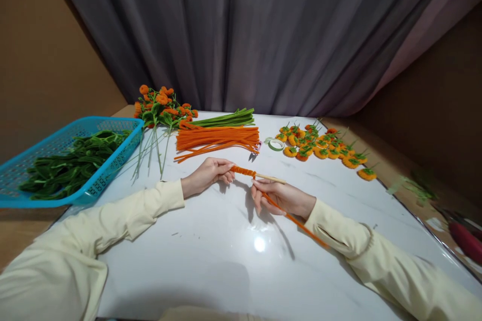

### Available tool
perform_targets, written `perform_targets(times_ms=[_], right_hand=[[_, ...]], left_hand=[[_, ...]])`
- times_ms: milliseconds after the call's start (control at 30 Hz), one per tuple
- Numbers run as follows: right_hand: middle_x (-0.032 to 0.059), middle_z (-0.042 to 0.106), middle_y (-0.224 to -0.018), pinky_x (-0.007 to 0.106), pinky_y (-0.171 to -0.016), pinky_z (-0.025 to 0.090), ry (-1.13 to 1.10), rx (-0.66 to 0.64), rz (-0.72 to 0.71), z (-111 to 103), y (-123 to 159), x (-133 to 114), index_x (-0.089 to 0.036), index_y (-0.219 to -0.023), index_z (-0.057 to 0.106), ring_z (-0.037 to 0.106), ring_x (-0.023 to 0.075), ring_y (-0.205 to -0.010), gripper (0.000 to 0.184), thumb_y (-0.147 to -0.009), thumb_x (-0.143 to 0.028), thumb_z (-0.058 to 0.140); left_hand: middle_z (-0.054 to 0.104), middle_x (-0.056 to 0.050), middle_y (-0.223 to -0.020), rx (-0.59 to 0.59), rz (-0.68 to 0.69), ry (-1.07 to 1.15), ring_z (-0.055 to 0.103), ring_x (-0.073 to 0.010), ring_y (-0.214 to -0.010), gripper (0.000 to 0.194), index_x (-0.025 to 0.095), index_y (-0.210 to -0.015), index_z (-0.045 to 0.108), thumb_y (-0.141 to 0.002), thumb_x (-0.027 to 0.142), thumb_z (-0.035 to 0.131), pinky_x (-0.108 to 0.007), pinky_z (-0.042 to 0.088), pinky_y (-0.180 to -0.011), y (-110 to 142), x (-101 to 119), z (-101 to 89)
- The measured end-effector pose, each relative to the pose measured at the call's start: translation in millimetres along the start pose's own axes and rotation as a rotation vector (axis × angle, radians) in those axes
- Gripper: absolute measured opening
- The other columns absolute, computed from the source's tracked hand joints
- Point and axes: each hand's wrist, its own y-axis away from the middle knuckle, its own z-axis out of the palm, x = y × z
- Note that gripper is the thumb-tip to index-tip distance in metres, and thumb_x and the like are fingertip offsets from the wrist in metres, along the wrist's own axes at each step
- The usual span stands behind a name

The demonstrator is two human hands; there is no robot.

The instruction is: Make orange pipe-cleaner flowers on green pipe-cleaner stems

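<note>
Above the middle of the table, a thin wooden stick (271, 178) is held nearly level, with an orange pipe cleaner (244, 171) coiled closely around its left part. My left hand (209, 176) is closed, pinching the coiled end of the stick between thumb and fingers. At the right end of the coil, my right hand (280, 195) grips the same pipe cleaner, whose loose tail runs down to the right below the wrist. The stick's bare end passes over the right fingers. Beyond my hands lies a stack of loose orange pipe cleaners (218, 138).
Green pipe cleaners (229, 119) lie behind the orange stack. Left stands a blue basket (85, 195) of green leaf shapes, near orange flowers on stems (162, 100). Small scissors (254, 154), a tape roll (276, 145) and several orange-yellow flower heads (322, 152) lie right of the stack.
</note>
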Motion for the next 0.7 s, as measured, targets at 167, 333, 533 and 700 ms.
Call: perform_targets(times_ms=[167, 333, 533, 700], right_hand=[[0.0098, 0.07, -0.061, 0.014, -0.023, 0.023, -0.003, 0.011, 0.005, 3.1, 1.8, -2.0, -0.01, -0.075, 0.056, 0.039, 0.0047, -0.022, 0.027, -0.091, -0.024, 0.038], [0.0106, 0.07, -0.061, 0.014, -0.023, 0.025, 0.019, 0.012, -0.016, 4.7, 3.1, -2.2, -0.009, -0.075, 0.056, 0.04, 0.0051, -0.023, 0.026, -0.091, -0.022, 0.04], [0.0128, 0.071, -0.063, 0.015, -0.024, 0.027, 0.04, -0.042, -0.047, 3.1, 2.7, -0.6, -0.007, -0.074, 0.059, 0.044, 0.0061, -0.026, 0.027, -0.087, -0.028, 0.049], [0.0134, 0.071, -0.064, 0.016, -0.024, 0.028, 0.047, -0.043, -0.047, 2.3, 2.7, -0.1, -0.007, -0.074, 0.061, 0.044, 0.0067, -0.027, 0.028, -0.085, -0.031, 0.05]], left_hand=[[0.065, -0.005, -0.061, -0.035, 0.048, -0.048, 0.056, -0.0069, -0.047, 0.026, 0.006, -0.077, 0.063, -0.073, 0.031, 0.071, -0.017, 0.045, -0.047, 2.5, -0.6, 3.7], [0.065, -0.005, -0.063, -0.077, 0.043, -0.047, 0.057, -0.0076, -0.048, 0.031, 0.006, -0.079, 0.064, -0.071, 0.035, 0.072, -0.017, 0.045, -0.048, 4.1, -1.7, 6.3], [0.063, -0.004, -0.06, -0.132, -0.019, -0.042, 0.054, -0.0066, -0.045, 0.035, 0.006, -0.077, 0.064, -0.069, 0.038, 0.074, -0.018, 0.044, -0.045, 7.2, -0.5, 8.8], [0.064, -0.004, -0.062, -0.151, -0.038, -0.023, 0.055, -0.0066, -0.047, 0.033, 0.006, -0.077, 0.063, -0.07, 0.037, 0.073, -0.017, 0.045, -0.047, 9.6, -2.1, 10.7]])
